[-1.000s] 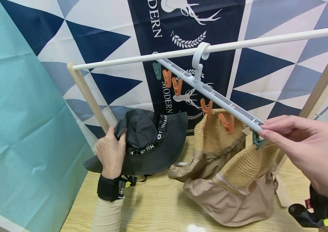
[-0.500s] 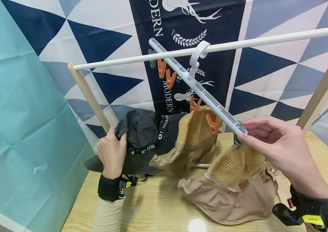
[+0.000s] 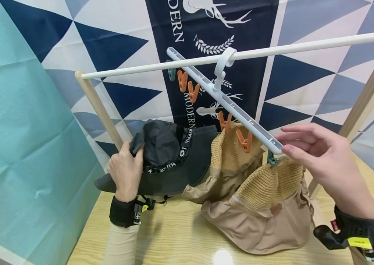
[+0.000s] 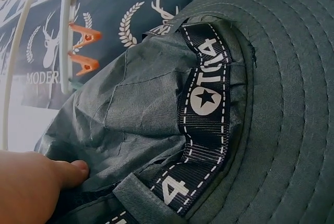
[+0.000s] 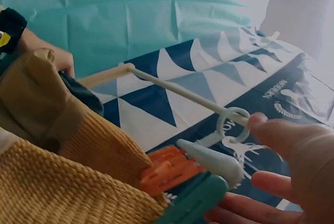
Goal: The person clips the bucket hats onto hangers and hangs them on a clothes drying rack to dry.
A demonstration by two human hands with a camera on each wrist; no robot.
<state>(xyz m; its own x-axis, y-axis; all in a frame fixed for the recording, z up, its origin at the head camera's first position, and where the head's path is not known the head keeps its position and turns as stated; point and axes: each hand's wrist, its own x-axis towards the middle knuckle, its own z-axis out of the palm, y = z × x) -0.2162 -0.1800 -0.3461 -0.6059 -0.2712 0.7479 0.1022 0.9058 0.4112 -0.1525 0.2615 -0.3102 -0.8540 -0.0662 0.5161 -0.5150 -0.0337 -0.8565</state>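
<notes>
My left hand (image 3: pixel 125 171) pinches the crown of a dark grey sun hat (image 3: pixel 173 184) with a lettered band; its thumb lies on the crown fabric in the left wrist view. A pale blue clip hanger (image 3: pixel 221 97) hangs from the white rod by its hook, slanting toward me. My right hand (image 3: pixel 322 162) is at the hanger's near end, thumb and fingers spread around it and apart from it in the right wrist view. A tan hat with a woven crown (image 3: pixel 257 224) hangs below, held by a green clip (image 3: pixel 273 158) and an orange clip (image 3: pixel 224 120).
The white rod (image 3: pixel 306 48) runs between wooden posts (image 3: pixel 102 110). Another orange clip (image 3: pixel 244 141) hangs beside the tan hat. At the hanger's far end are more orange clips (image 3: pixel 192 92) and a green clip (image 3: pixel 171 71). A patterned cloth stands behind the wooden tabletop (image 3: pixel 173 235).
My right hand swung the hanger's near end leftward with the tan hat, then loosened its pinch on it. The tan hat swayed left, then slightly back. My left hand stays on the dark hat.
</notes>
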